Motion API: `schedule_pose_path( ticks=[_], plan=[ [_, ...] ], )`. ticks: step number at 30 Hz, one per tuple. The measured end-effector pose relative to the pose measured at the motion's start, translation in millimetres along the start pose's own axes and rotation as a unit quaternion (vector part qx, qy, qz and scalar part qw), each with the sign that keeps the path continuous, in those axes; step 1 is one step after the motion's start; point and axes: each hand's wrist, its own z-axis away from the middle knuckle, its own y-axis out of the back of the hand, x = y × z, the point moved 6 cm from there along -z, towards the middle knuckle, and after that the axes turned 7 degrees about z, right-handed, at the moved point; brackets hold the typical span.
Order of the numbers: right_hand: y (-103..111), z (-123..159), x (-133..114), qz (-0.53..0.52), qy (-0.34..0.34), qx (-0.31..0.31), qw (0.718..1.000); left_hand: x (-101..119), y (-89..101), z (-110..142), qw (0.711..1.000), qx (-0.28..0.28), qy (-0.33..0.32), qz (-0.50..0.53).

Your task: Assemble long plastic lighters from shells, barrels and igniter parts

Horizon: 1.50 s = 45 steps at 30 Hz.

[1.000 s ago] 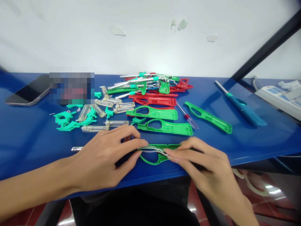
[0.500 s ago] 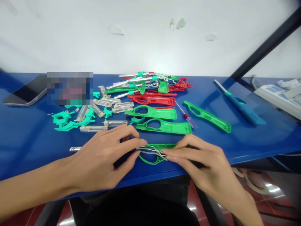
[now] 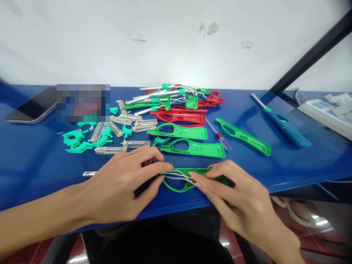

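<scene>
A green lighter casing half (image 3: 178, 187) lies near the table's front edge, its inside facing up. White wires (image 3: 178, 174) run along it, over its trigger loop. My left hand (image 3: 123, 183) is closed at the casing's left end, thumb and index fingertips together where the wires come out. From beneath this hand, to the left, pokes the slotted tip of a metal lighter tube (image 3: 89, 173); the rest of the tube is hidden. Over the casing's right part, my right hand (image 3: 242, 198) pinches the wires between thumb and fingers.
Beyond my hands lie more green casing halves (image 3: 198, 149), a red casing half (image 3: 181, 117), a screwdriver (image 3: 223, 140) and piled metal tubes (image 3: 156, 96). Clear fuel tanks (image 3: 110, 150) and teal plastic pieces (image 3: 73, 138) are left, near a phone (image 3: 33, 105). A blue lighter (image 3: 287, 126) rests right.
My right hand's fingers have shifted slightly along the wires, and the wires' bend has changed a little. My left hand stays in place on the casing.
</scene>
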Motion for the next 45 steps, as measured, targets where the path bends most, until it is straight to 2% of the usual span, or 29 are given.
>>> schedule_pose_path(
  ticks=[11, 22, 30, 33, 40, 45],
  plan=[
    [-1.2, 7.2, -6.4, 0.081, 0.033, -0.013, 0.996, -0.1, -0.1, 0.8, 1.0, -0.001, -0.006, -0.003],
    [-3.5, 13.5, -3.3, 0.032, -0.011, -0.009, 0.999, 1.5, 2.1, -0.6, 1.0, 0.012, -0.016, -0.007],
    [-1.8, 14.8, -1.7, -0.009, -0.022, 0.046, 0.999, 0.4, 1.4, 0.4, 1.0, 0.009, -0.007, -0.014],
    [-1.7, 12.3, -2.0, -0.02, -0.036, 0.045, 0.998, 0.1, -0.1, 0.3, 1.0, -0.005, -0.007, -0.022],
    [-5.3, -6.3, -8.2, 0.032, -0.091, 0.019, 0.995, 1.8, 0.6, 2.5, 0.998, 0.018, -0.022, -0.05],
    [-5.7, -20.5, -11.3, -0.011, -0.096, 0.031, 0.995, 2.4, 0.3, 1.3, 0.998, 0.019, -0.022, -0.049]
  ],
)
